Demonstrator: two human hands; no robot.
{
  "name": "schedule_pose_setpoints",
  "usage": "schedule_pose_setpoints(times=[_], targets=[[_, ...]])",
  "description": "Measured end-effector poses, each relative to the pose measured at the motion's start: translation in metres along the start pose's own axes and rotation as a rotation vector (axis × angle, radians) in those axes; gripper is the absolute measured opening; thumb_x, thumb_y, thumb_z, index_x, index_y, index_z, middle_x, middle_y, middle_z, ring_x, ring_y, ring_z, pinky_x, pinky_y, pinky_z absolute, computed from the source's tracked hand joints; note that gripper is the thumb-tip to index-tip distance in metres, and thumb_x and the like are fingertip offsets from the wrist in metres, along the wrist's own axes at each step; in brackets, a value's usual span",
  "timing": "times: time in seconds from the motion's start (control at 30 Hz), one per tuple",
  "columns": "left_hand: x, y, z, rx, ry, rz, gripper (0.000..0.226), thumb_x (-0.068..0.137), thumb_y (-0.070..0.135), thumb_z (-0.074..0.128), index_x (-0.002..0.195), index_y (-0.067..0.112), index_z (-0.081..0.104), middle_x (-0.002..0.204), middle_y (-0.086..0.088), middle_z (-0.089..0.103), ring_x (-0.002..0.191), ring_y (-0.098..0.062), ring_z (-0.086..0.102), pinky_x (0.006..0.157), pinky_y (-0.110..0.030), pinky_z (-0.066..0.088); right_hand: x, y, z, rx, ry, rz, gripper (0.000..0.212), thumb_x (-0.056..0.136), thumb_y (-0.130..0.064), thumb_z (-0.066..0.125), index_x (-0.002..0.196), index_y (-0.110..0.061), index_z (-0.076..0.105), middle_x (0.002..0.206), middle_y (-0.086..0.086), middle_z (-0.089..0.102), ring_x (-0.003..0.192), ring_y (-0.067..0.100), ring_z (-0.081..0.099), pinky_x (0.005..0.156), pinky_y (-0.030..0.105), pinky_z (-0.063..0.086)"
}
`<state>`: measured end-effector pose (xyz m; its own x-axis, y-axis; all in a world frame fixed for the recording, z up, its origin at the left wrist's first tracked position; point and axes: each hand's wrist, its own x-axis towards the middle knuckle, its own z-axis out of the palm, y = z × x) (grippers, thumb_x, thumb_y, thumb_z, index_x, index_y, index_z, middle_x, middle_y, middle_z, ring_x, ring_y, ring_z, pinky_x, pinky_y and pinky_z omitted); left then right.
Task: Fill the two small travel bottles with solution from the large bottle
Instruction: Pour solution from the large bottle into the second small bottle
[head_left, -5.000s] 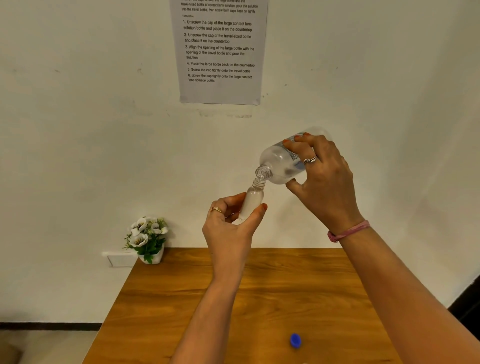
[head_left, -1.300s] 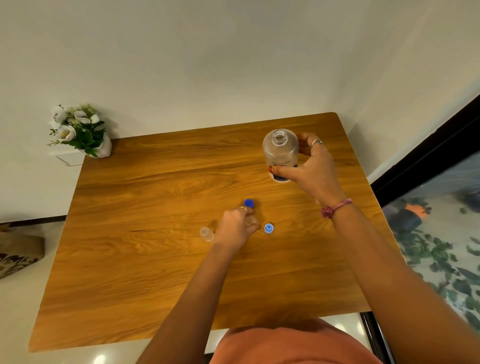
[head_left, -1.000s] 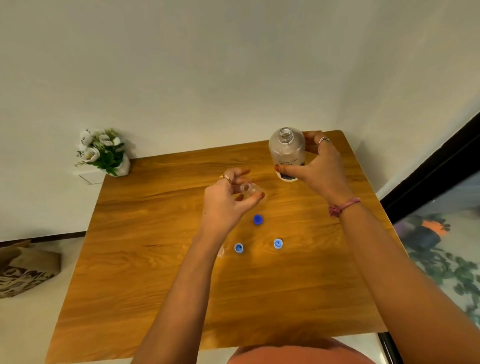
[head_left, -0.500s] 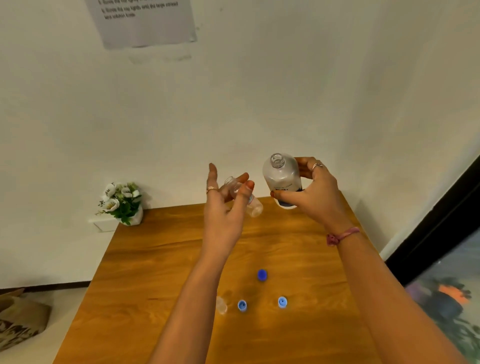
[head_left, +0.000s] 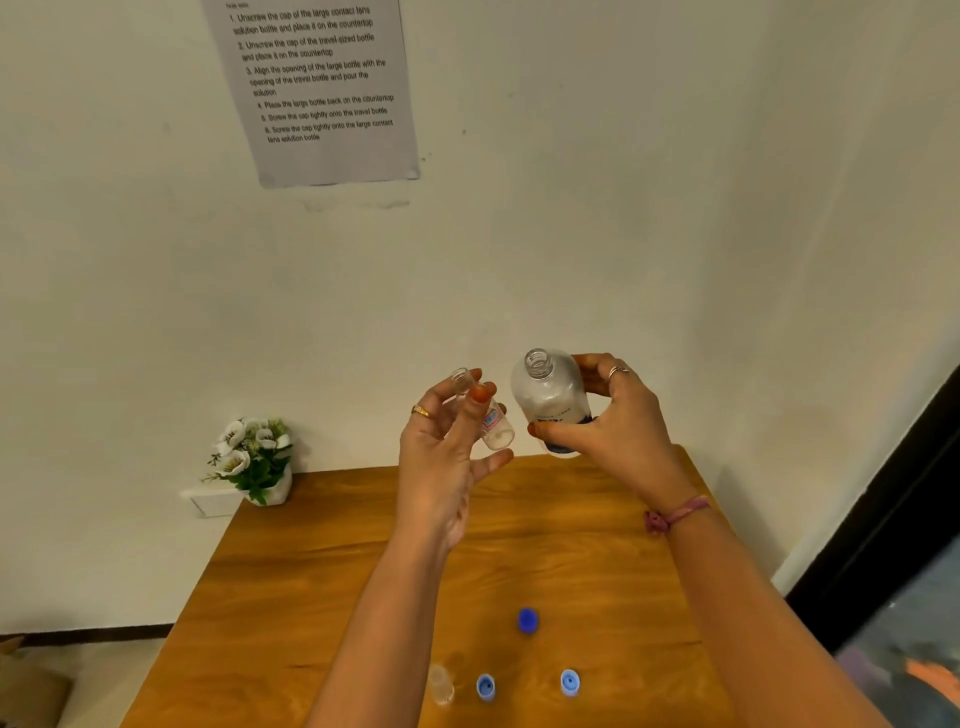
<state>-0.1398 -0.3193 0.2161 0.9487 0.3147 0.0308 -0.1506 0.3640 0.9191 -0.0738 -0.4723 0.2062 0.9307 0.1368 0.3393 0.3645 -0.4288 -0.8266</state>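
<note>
My left hand (head_left: 447, 457) pinches a small clear travel bottle (head_left: 493, 428) between thumb and fingers, raised above the table, its open neck tilted up to the left. My right hand (head_left: 618, 431) grips the large uncapped solution bottle (head_left: 550, 400) just to the right of it, roughly upright, with liquid inside. The two bottles are close but apart. A second small travel bottle (head_left: 440, 685) stands on the wooden table (head_left: 311, 571) near the front, partly behind my left forearm. Three blue caps lie nearby: a dark one (head_left: 528, 621) and two lighter ones (head_left: 485, 687) (head_left: 570, 682).
A small pot of white flowers (head_left: 254, 460) sits at the table's back left corner by a wall socket. An instruction sheet (head_left: 322, 88) hangs on the wall. A dark door frame (head_left: 883, 519) runs along the right.
Both hands rose with their bottles from the table to chest height as my view tilted up. The left hand set down the earlier small bottle and picked up this one.
</note>
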Motion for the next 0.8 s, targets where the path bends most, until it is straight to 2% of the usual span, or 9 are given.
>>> schedule_pose_setpoints(times=[0.07,0.2,0.27,0.33,0.43,0.57,0.7,0.8], targets=[[0.000,0.004,0.003,0.020,-0.058,-0.003,0.041,0.073,0.037,0.062,0.112,0.022,0.060,0.112,-0.006,0.065,0.099,-0.023,0.068,0.072,-0.048,0.059,0.004,-0.006,0.000,-0.027,0.009,-0.028,0.071,0.059,-0.026,0.087,0.120,-0.023,0.050,0.117,-0.006,0.054,0.103,0.007,0.050,0.062,-0.005,0.037],[0.000,0.011,0.006,0.141,-0.095,0.040,0.036,0.087,0.033,0.055,0.120,0.023,0.052,0.115,-0.007,0.063,0.099,-0.020,0.066,0.063,-0.029,0.057,0.010,-0.018,-0.004,-0.095,0.044,-0.106,0.072,0.060,-0.029,0.086,0.122,-0.021,0.050,0.113,-0.008,0.051,0.100,0.005,0.048,0.065,0.001,0.037],[0.001,0.013,0.007,0.220,-0.095,0.074,0.035,0.089,0.029,0.056,0.123,0.027,0.049,0.115,-0.004,0.061,0.100,-0.018,0.064,0.063,-0.025,0.056,0.014,-0.024,-0.006,-0.129,0.063,-0.146,0.072,0.060,-0.030,0.086,0.122,-0.021,0.051,0.114,-0.006,0.052,0.099,0.006,0.049,0.070,0.003,0.037],[0.002,0.015,0.006,0.265,-0.096,0.107,0.039,0.090,0.025,0.057,0.128,0.029,0.046,0.114,-0.001,0.057,0.099,-0.016,0.064,0.065,-0.024,0.057,0.017,-0.029,-0.009,-0.166,0.082,-0.188,0.071,0.060,-0.031,0.086,0.122,-0.021,0.052,0.115,-0.004,0.053,0.099,0.007,0.049,0.074,0.008,0.040],[0.001,0.018,0.005,0.289,-0.114,0.145,0.042,0.090,0.022,0.059,0.129,0.031,0.045,0.113,0.001,0.053,0.101,-0.016,0.063,0.071,-0.027,0.059,0.023,-0.038,-0.013,-0.231,0.126,-0.253,0.070,0.061,-0.031,0.086,0.121,-0.021,0.052,0.115,-0.001,0.053,0.099,0.011,0.051,0.078,0.023,0.050],[0.001,0.022,0.005,0.266,-0.072,0.183,0.043,0.084,0.016,0.066,0.124,0.027,0.052,0.109,0.003,0.057,0.096,-0.013,0.066,0.072,-0.029,0.059,0.029,-0.047,-0.018,-0.311,0.184,-0.337,0.069,0.061,-0.033,0.084,0.121,-0.021,0.053,0.115,-0.001,0.054,0.103,0.017,0.054,0.077,0.034,0.054],[0.002,0.025,0.004,0.257,-0.002,0.198,0.040,0.075,0.015,0.076,0.109,0.019,0.057,0.108,0.004,0.064,0.098,-0.013,0.068,0.074,-0.035,0.060,0.032,-0.054,-0.019,-0.373,0.217,-0.400,0.067,0.063,-0.032,0.084,0.123,-0.021,0.054,0.118,0.001,0.054,0.106,0.020,0.053,0.076,0.035,0.054],[0.001,0.027,0.004,0.262,0.041,0.205,0.038,0.071,0.017,0.080,0.102,0.020,0.059,0.100,0.009,0.068,0.095,-0.010,0.069,0.074,-0.033,0.059,0.034,-0.058,-0.019,-0.411,0.236,-0.442,0.068,0.065,-0.031,0.084,0.124,-0.020,0.054,0.119,0.004,0.054,0.106,0.022,0.053,0.075,0.030,0.050]])
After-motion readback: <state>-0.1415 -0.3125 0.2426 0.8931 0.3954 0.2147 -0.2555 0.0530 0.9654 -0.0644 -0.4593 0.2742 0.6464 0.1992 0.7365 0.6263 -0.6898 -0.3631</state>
